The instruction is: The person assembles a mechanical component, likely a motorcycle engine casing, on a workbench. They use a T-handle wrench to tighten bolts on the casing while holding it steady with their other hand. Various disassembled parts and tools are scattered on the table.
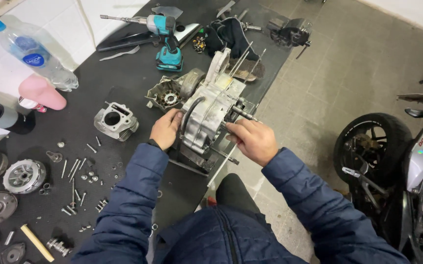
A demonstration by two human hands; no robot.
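1. Both blue-jacketed sleeves are reaching in from the bench's [123, 83] near edge.
2. Engine crankcase [210, 115] is standing upright at the bench's right edge, overhanging it slightly; keeping its weight over the bench looks wise.
3. Left hand [165, 129] is bracing the case's left face, fingers curled on it.
4. Right hand [251, 142] is gripping the right side near a protruding shaft [243, 114]; a squared, even pull seems best.
5. Loose bolts [77, 178] are lying near the left edge.
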